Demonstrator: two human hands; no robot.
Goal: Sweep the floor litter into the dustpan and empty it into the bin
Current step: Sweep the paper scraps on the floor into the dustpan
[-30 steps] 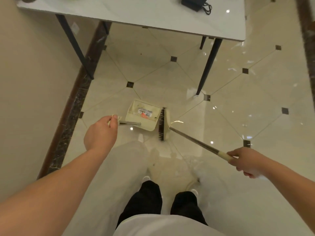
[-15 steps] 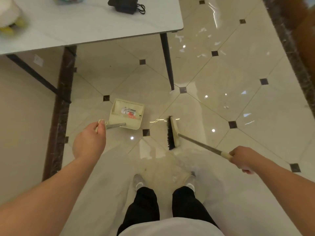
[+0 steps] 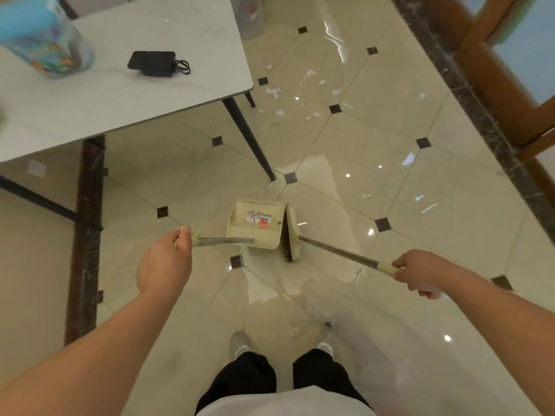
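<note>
A cream dustpan (image 3: 240, 232) rests on the tiled floor in front of my feet, with a red and white wrapper (image 3: 259, 219) inside it. My left hand (image 3: 165, 262) grips the end of its long metal handle. The broom head (image 3: 290, 234), cream with dark bristles, stands right against the pan's right side. My right hand (image 3: 419, 273) holds the cream grip of the broom handle. White paper scraps (image 3: 309, 115) lie scattered on the floor beyond the table leg. A translucent bin (image 3: 249, 13) stands at the top, half behind the table.
A white table (image 3: 135, 97) on thin black legs fills the upper left, carrying a black power adapter (image 3: 153, 63) and a clear jar (image 3: 45, 46). A dark marble border runs along the beige wall at left. A wooden door frame (image 3: 495, 85) lines the right.
The view has swung right, bringing the scattered scraps and the bin into sight. The broom head, apart from the dustpan half a second ago, now sits against its right side.
</note>
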